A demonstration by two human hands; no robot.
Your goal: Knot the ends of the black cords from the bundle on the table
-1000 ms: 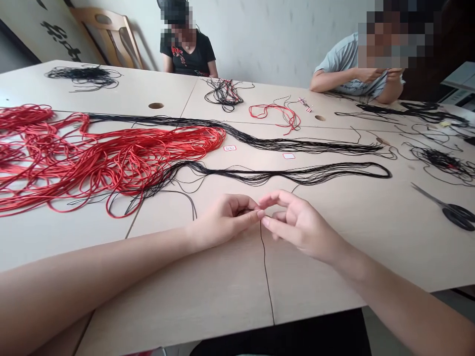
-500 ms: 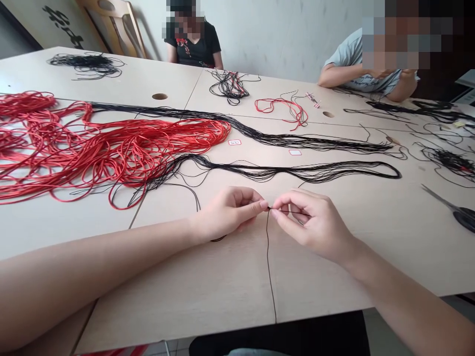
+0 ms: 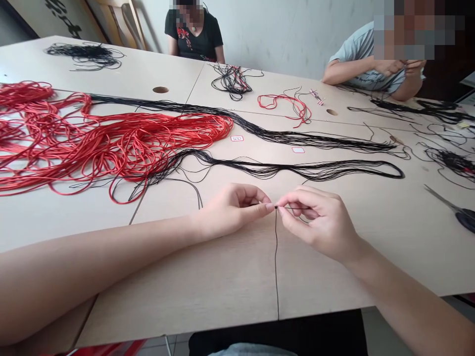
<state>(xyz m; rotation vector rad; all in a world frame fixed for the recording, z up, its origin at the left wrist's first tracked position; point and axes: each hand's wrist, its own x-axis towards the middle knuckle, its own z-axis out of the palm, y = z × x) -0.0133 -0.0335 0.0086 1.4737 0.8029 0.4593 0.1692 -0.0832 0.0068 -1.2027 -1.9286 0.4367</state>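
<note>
Well, far left of the thin black cord [image 3: 276,267] lies a heap of red cords [image 3: 92,143]. Just left of this cord, the left hand [image 3: 232,210] is half closed and pinches it between thumb and first finger. Just right of it, the right hand [image 3: 319,222] is also half closed and pinches the same cord. Far to the right lie black-handled scissors [image 3: 465,220].

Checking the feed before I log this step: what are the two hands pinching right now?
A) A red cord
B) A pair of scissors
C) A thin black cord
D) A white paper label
C. The left hand and right hand pinch a thin black cord, which runs down across the tabletop.
</note>
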